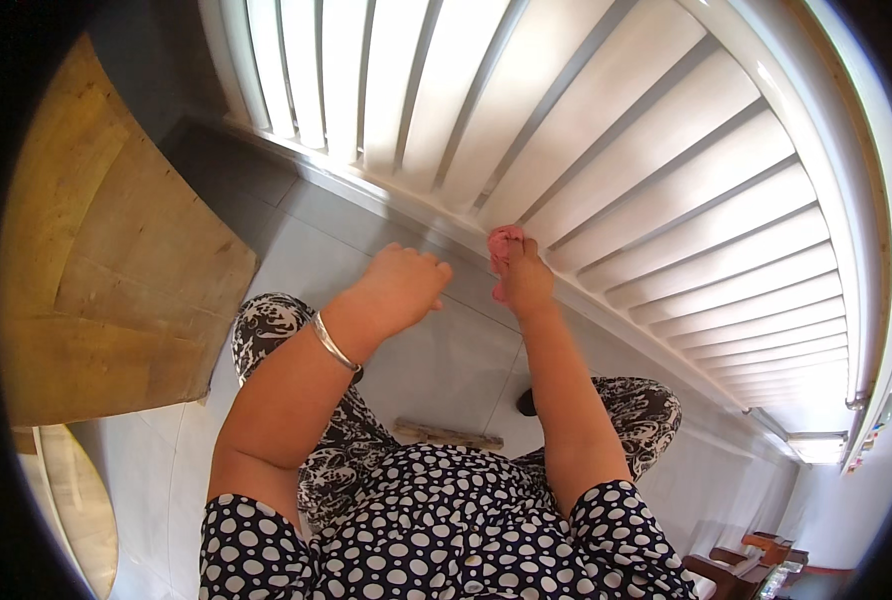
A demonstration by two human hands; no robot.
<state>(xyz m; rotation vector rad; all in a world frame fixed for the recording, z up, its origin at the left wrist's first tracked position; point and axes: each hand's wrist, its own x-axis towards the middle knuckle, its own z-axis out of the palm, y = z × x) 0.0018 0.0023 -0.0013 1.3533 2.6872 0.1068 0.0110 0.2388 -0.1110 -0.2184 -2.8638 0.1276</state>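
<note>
My right hand (528, 283) is closed on a pink cloth (504, 245) and presses it to the bottom rail of a white slatted radiator (656, 140). Part of the crumpled cloth hangs below the fingers. To its left, my left hand (398, 285) is curled into a loose fist above the floor, apart from the radiator. Nothing shows in that fist, and a silver bangle (334, 342) circles its wrist. The slats run up from the rail, with dark gaps between them.
At the left stands a yellowish wooden panel or tabletop (136, 260), close to my left knee. A strip of wood (451, 434) lies between my bent legs on the grey tiled floor (341, 237). Brown wooden furniture (741, 570) is at the lower right.
</note>
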